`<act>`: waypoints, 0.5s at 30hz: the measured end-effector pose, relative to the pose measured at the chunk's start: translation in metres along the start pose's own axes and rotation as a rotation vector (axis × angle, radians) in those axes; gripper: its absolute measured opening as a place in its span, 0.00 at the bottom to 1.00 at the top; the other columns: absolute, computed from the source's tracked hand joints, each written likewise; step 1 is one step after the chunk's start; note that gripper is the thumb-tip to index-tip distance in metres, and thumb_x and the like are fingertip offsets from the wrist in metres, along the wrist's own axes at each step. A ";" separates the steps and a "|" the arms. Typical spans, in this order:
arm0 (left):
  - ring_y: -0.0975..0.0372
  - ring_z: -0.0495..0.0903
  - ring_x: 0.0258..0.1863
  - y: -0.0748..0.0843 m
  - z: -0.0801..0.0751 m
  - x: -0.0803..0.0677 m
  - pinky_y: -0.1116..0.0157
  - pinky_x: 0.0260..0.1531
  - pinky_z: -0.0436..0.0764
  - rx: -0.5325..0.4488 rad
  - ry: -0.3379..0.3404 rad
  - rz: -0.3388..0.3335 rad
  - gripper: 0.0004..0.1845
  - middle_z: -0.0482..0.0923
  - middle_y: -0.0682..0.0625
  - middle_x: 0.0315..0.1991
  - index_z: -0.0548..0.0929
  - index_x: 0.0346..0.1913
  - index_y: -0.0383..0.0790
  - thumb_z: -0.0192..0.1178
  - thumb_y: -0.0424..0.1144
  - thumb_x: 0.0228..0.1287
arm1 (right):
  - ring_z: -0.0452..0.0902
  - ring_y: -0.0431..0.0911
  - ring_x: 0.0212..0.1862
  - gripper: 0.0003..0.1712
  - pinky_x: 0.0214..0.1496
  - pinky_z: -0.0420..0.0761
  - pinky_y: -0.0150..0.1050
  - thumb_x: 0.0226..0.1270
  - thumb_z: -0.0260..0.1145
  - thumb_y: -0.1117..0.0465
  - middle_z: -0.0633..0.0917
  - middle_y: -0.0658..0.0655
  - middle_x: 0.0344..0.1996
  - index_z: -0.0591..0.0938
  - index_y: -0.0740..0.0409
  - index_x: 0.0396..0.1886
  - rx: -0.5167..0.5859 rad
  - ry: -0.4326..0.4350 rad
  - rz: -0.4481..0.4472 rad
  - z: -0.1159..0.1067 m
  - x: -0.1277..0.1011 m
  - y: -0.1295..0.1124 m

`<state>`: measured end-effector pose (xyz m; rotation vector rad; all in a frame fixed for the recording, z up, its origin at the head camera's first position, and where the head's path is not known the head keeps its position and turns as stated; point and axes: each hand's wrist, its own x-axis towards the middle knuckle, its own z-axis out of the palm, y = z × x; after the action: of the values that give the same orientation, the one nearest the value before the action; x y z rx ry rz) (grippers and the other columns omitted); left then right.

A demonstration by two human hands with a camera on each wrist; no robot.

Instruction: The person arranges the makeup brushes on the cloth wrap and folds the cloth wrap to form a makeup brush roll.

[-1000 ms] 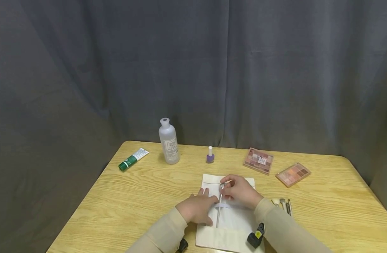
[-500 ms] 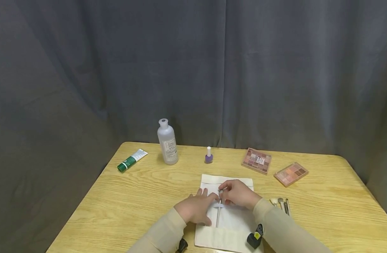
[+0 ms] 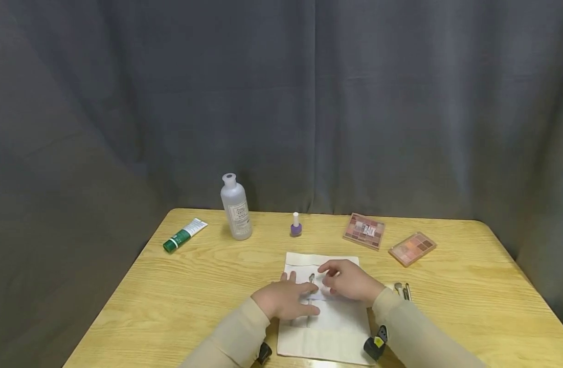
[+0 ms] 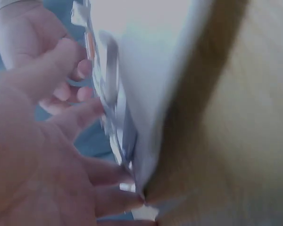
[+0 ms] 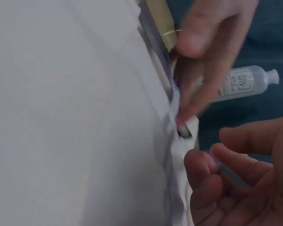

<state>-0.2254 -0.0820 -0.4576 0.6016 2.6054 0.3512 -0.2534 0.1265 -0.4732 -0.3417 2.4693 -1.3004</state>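
Note:
A white cloth brush holder (image 3: pixel 338 319) lies unfolded on the table. On its left half, a slim makeup brush (image 3: pixel 312 278) lies lengthwise, its head end showing above my left fingers and part of its handle hidden under the hand. My left hand (image 3: pixel 283 299) rests spread over the cloth's left side, thumb and forefinger lying across the brush. Just right of the brush, my right hand (image 3: pixel 347 279) hovers with loosely bent fingers and nothing between them. In the right wrist view, my right fingertips (image 5: pixel 203 169) are apart from the brush tip (image 5: pixel 184 131).
Several makeup brushes (image 3: pixel 403 290) lie right of the cloth, partly behind the right sleeve. Along the back stand a clear bottle (image 3: pixel 237 212) and purple nail polish (image 3: pixel 296 228). A green tube (image 3: pixel 184 235) lies left; two eyeshadow palettes (image 3: pixel 365 231) lie right.
My right hand has let go of the brush and drawn slightly away from it. The left hand has shifted so its thumb lies across the brush. The head view has turned slightly right.

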 end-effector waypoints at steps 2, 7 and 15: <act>0.33 0.55 0.74 0.004 0.003 0.001 0.35 0.65 0.65 0.046 0.028 -0.002 0.34 0.59 0.34 0.75 0.73 0.71 0.63 0.62 0.65 0.62 | 0.82 0.46 0.31 0.15 0.33 0.79 0.39 0.70 0.63 0.63 0.82 0.55 0.37 0.82 0.61 0.55 -0.028 0.016 -0.026 -0.007 -0.008 0.001; 0.33 0.59 0.72 0.010 0.007 0.001 0.36 0.62 0.69 0.102 0.074 -0.018 0.35 0.60 0.36 0.76 0.77 0.67 0.61 0.72 0.59 0.56 | 0.82 0.45 0.31 0.15 0.32 0.79 0.40 0.71 0.64 0.61 0.82 0.55 0.37 0.83 0.61 0.53 -0.064 0.074 -0.049 -0.026 -0.030 0.005; 0.44 0.56 0.77 0.012 0.008 0.000 0.39 0.67 0.65 0.105 0.123 0.064 0.31 0.61 0.48 0.77 0.80 0.64 0.55 0.74 0.54 0.55 | 0.80 0.49 0.34 0.19 0.29 0.80 0.41 0.73 0.64 0.59 0.83 0.57 0.41 0.81 0.65 0.57 -0.048 0.172 -0.047 -0.065 -0.066 0.027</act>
<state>-0.2176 -0.0703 -0.4604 0.7219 2.7406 0.2808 -0.2202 0.2142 -0.4495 -0.3136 2.6540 -1.3421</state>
